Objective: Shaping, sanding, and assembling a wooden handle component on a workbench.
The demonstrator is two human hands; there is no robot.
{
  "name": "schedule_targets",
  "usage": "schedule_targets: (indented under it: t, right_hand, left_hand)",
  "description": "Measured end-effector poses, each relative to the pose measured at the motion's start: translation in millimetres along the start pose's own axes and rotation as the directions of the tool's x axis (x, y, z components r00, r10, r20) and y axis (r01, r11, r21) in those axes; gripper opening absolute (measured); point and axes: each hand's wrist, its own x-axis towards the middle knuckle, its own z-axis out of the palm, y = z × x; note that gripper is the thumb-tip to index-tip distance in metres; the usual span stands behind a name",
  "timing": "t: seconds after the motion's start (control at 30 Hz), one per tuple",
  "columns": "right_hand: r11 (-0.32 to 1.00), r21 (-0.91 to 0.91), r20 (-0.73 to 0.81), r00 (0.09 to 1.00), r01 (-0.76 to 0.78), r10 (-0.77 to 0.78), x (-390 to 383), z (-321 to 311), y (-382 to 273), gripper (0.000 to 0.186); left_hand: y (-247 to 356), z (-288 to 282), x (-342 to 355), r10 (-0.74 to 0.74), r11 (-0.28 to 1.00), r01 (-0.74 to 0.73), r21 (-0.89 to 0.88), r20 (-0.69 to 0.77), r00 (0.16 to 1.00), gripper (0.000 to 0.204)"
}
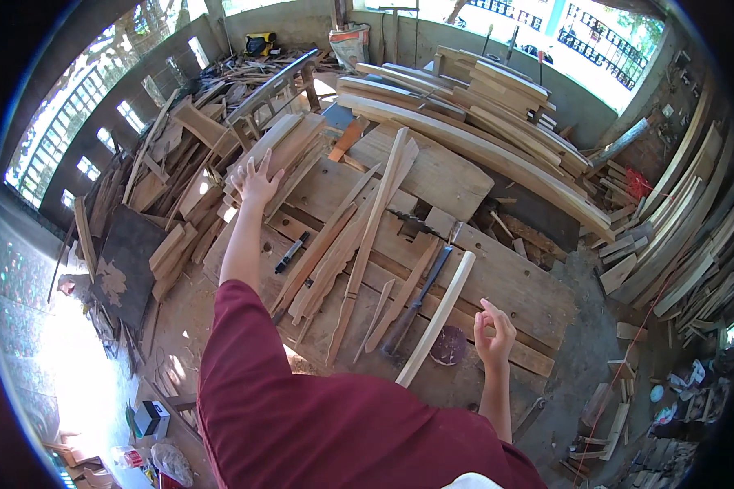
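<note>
My left hand (255, 177) reaches far out with its fingers spread, over the near end of some stacked planks (295, 140) at the left of the workbench. I cannot tell whether the fingertips touch the wood. My right hand (495, 330) hovers above the bench's right side, fingers loosely curled, with nothing visible in it. Left of it are a pale square wooden strip (442, 314), a purple round disc (448, 345) and a long dark metal tool (417, 301). A black marker (292, 253) lies below my left hand. Several carved wavy strips (334, 265) lie mid-bench.
Long boards (473, 155) are stacked across the back of the workbench (518, 281). Scrap wood (163, 171) is heaped at the left. More planks (693, 220) lean at the right. A sack (350, 46) stands by the back wall. A metal clamp (532, 414) lies near my right forearm.
</note>
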Motion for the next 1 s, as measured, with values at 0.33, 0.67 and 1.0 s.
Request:
schedule_targets:
  t: [0.33, 0.67, 1.0]
  right_hand:
    - [0.961, -0.163, 0.201, 0.945, -0.226, 0.256, -29.6, -21.4, 11.1, 0.024]
    - [0.915, -0.108, 0.495, 0.778, -0.388, 0.388, -56.6, -2.0, -9.1, 0.028]
    - [0.864, 0.026, 0.362, 0.81, -0.503, 0.461, -70.1, 46.5, 4.2, 0.053]
  left_hand:
    - [104.2, 4.9, -222.7, 0.412, 0.757, -0.266, -0.596, 0.119, 0.903, 0.048]
    - [191.7, -5.0, -364.8, 0.492, 0.806, -0.325, -0.494, 0.255, 0.833, 0.077]
    - [178.1, 12.8, -379.3, 0.517, 0.821, -0.428, -0.378, 0.177, 0.837, 0.068]
